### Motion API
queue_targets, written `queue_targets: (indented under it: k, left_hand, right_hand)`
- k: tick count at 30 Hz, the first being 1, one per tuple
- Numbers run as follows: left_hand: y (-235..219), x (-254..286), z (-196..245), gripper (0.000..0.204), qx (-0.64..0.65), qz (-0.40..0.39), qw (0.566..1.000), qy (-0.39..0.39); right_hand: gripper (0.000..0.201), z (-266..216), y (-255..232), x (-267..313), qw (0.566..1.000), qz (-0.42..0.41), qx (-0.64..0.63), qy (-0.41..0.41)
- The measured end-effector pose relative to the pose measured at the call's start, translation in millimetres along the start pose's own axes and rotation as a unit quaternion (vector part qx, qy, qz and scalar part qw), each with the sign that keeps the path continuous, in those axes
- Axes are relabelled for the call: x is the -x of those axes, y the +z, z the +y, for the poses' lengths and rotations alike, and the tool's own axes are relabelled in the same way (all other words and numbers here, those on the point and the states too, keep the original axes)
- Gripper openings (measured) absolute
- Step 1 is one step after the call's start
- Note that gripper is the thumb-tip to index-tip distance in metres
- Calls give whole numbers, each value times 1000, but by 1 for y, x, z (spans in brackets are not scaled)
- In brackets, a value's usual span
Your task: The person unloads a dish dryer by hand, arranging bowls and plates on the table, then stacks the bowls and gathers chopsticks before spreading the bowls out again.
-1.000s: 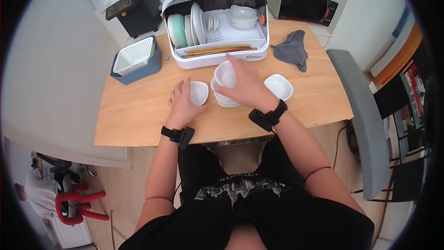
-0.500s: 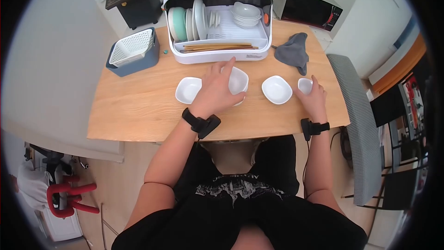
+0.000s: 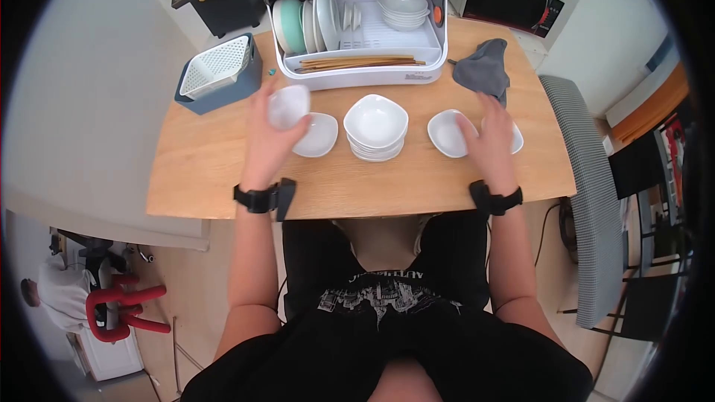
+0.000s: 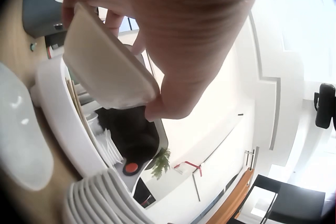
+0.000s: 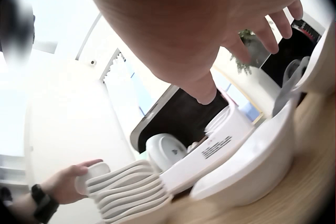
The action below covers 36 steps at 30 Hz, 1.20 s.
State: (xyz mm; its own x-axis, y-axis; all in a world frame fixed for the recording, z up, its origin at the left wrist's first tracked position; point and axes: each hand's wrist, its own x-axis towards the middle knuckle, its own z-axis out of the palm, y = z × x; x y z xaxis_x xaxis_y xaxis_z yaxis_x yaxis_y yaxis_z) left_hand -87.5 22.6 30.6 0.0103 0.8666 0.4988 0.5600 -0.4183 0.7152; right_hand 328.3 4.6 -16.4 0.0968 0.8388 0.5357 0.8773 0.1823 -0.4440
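Note:
My left hand (image 3: 267, 147) holds a small white bowl (image 3: 292, 104) up over the left part of the table, thumb on the near side. Seen from the left wrist, this bowl (image 4: 102, 64) is tipped on its side. Just below and right of it lies another white bowl (image 3: 317, 137). A stack of white bowls (image 3: 376, 123) stands in the middle. My right hand (image 3: 491, 147) hovers with spread fingers, holding nothing, between a white bowl (image 3: 445, 134) and another bowl (image 3: 518, 138) that it partly hides.
Behind the stack is a white dish cabinet (image 3: 357, 80) with plates, bowls and chopsticks. A blue basket (image 3: 199, 101) with a white one (image 3: 216, 67) inside stands at the back left. A grey cloth (image 3: 484, 68) lies back right, a microwave (image 3: 510, 1) beyond.
My left hand has gone from the stack to the left, carrying a bowl. The right hand, over the stack earlier and then at the far-right bowl, has come off that bowl.

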Motion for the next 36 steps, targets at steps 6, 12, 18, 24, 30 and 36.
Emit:
queue_targets:
  k: [6, 12, 18, 24, 30, 36]
  left_hand:
    - [-34, 44, -70, 93, -184, 25, 970, -160]
    - [-34, 59, -66, 96, -250, -13, 956, -154]
    - [-26, 51, -63, 99, -248, -44, 953, -168]
    - [-3, 22, -1, 87, -147, -4, 988, -54]
    - [70, 17, 61, 91, -101, -145, 983, 55]
    - [100, 7, 68, 108, -119, -207, 971, -18]
  right_hand:
    - [92, -124, 25, 1, 982, -102, -80, -139]
    - [105, -151, 42, -13, 972, -200, -59, -106]
    - [103, -157, 38, -16, 979, -186, -67, -54]
    - [100, -114, -1, -29, 987, -45, -149, -40]
    - [101, 28, -73, 0, 984, 59, -3, 169]
    - [104, 104, -97, 67, 959, 40, 134, 248]
